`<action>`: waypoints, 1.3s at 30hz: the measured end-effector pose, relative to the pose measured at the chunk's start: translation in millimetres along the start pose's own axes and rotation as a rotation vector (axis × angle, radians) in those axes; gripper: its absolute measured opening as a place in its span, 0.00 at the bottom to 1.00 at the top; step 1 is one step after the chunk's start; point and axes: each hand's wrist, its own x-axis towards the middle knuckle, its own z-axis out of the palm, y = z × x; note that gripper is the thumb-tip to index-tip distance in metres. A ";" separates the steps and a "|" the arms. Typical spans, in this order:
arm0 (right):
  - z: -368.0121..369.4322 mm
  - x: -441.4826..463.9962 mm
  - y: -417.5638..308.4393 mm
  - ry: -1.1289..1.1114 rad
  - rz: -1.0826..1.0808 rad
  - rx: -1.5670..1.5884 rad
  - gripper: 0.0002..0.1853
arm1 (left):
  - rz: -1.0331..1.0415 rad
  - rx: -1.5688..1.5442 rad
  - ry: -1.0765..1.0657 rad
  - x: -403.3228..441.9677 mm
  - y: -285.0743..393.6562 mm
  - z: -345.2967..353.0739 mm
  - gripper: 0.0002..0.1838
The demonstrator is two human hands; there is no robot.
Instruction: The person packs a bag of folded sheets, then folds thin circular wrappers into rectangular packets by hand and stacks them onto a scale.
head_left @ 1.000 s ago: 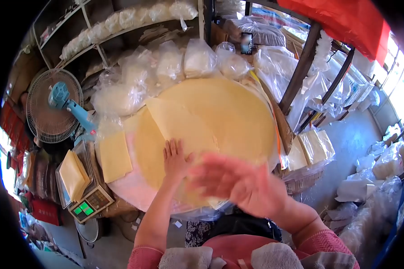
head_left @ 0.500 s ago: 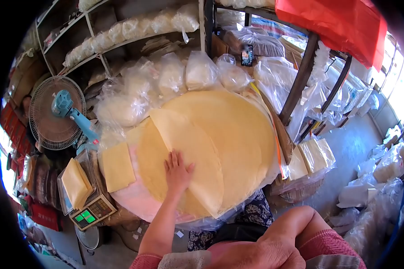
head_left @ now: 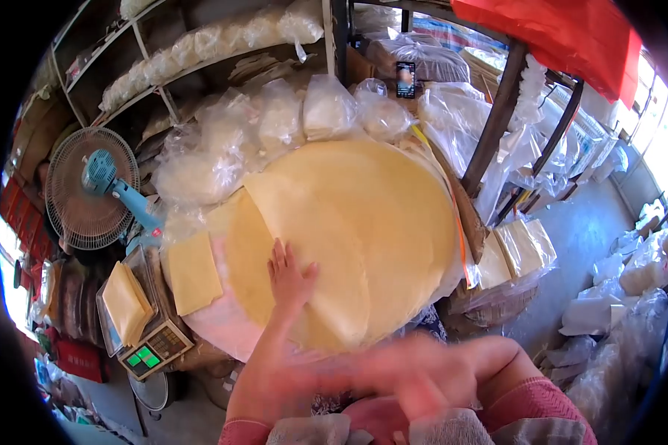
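My left hand (head_left: 290, 276) lies flat, fingers spread, on the near-left part of a large round stack of thin yellowish sheets (head_left: 401, 215). Under its palm is a folded-over sheet (head_left: 334, 267) whose straight edge runs from the upper left down to the front. My right hand (head_left: 416, 371) is a motion blur close to my body, in front of the stack's near edge; its fingers are smeared. Left of the round stack lies a squarish folded sheet pile (head_left: 194, 273) on a pink surface (head_left: 226, 319).
A scale (head_left: 156, 348) with a lit green display bears folded sheets (head_left: 126, 304) at the left. Behind it stands a fan (head_left: 93, 185). Plastic bags (head_left: 330, 107) line the back, near a phone (head_left: 406, 79). Wrapped packs (head_left: 523, 245) sit at the right.
My right hand has swung from over the stack's near edge down to my body, then forward and left. My left hand stays on the sheets. The view has shifted slightly.
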 end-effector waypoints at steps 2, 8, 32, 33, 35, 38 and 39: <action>-53.0 -6.2 51.2 0.350 0.041 -0.168 0.32 | -0.013 -0.129 0.028 11.0 -13.3 3.4 0.42; -259.5 -83.6 165.5 1.147 0.640 -1.397 0.35 | -0.126 -0.174 0.083 56.1 -39.5 18.0 0.43; -196.4 -147.6 152.0 1.304 0.740 -0.244 0.15 | 0.065 0.185 -0.292 108.0 -33.9 12.2 0.40; -192.6 -148.9 153.5 1.283 0.700 -0.236 0.16 | 0.060 0.184 -0.312 103.1 -30.7 9.7 0.40; -193.0 -152.3 151.9 1.246 0.619 -0.233 0.17 | 0.091 0.240 -0.292 83.9 -21.1 5.6 0.39; -205.1 -162.0 159.4 1.167 0.505 -0.199 0.21 | 0.200 0.219 -0.408 25.4 17.6 -32.2 0.37; -204.7 -155.6 155.7 1.134 0.466 -0.264 0.22 | 0.243 0.194 -0.472 0.8 24.1 -38.7 0.37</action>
